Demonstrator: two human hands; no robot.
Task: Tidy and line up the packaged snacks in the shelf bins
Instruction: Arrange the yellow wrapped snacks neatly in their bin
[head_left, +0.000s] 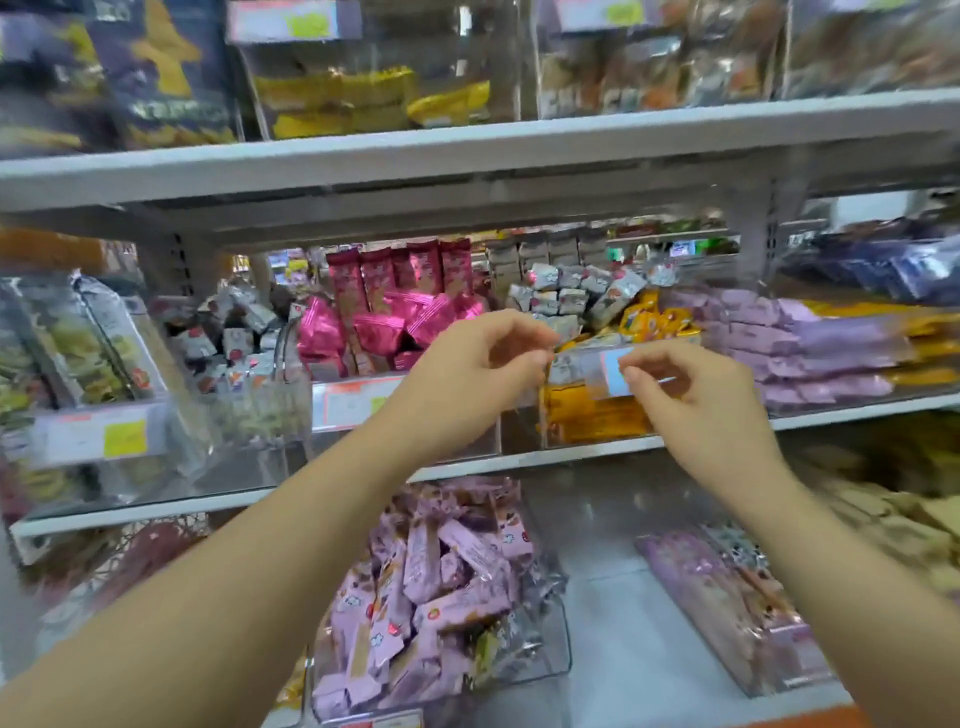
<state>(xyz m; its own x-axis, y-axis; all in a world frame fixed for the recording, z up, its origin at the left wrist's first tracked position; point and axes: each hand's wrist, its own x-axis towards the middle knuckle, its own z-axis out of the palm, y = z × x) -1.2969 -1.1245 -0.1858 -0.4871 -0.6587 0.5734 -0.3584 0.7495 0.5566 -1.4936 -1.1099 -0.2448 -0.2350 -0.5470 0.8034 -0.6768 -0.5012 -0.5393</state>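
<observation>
We reach both hands to the middle white metal shelf (519, 458), where the clear plastic bin of orange-yellow snack packets (592, 415) sits at the centre. Our right hand (696, 395) pinches the pale blue price label (613, 375) on the bin's front rim between thumb and forefinger, the other fingers curled. Our left hand (467, 374) is curled, thumb and forefinger tips together at the rim's left corner; blur hides whether they grip it. Shiny pink foil packets (363, 332) lie at ten o'clock from the left hand, flat lilac packets (810, 358) at three o'clock from the right, and lilac wrapped bars (441, 582) in a clear bin at six o'clock.
</observation>
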